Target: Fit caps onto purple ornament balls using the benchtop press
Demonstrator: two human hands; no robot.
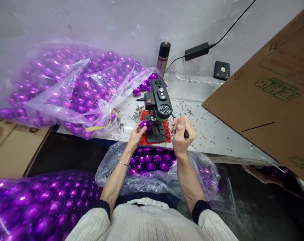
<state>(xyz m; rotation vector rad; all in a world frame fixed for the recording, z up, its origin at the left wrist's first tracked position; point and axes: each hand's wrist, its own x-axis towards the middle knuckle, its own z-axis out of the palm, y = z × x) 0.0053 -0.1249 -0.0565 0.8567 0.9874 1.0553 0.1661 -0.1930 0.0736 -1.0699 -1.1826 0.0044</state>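
A small black bench machine (pixel 162 97) stands on a red mat (pixel 168 130) on the white table. My left hand (pixel 137 134) pinches a shiny purple ball (pixel 146 125) at the left side of the machine, close under its head. On the other side, my right hand (pixel 183 130) is wrapped round the black-tipped lever (pixel 186 134) of the machine. An open plastic bag of purple balls (pixel 152 165) lies below the table edge, between my forearms. Whether the ball touches the machine cannot be made out.
A big tied clear bag of purple balls (pixel 78 83) fills the table's left. Behind the machine stand a spray can (pixel 164 57) and a power adapter (pixel 197 51). Small dark hooks litter the table (pixel 192 110). A cardboard box (pixel 272 90) leans at right; another full bag (pixel 46 204) is lower left.
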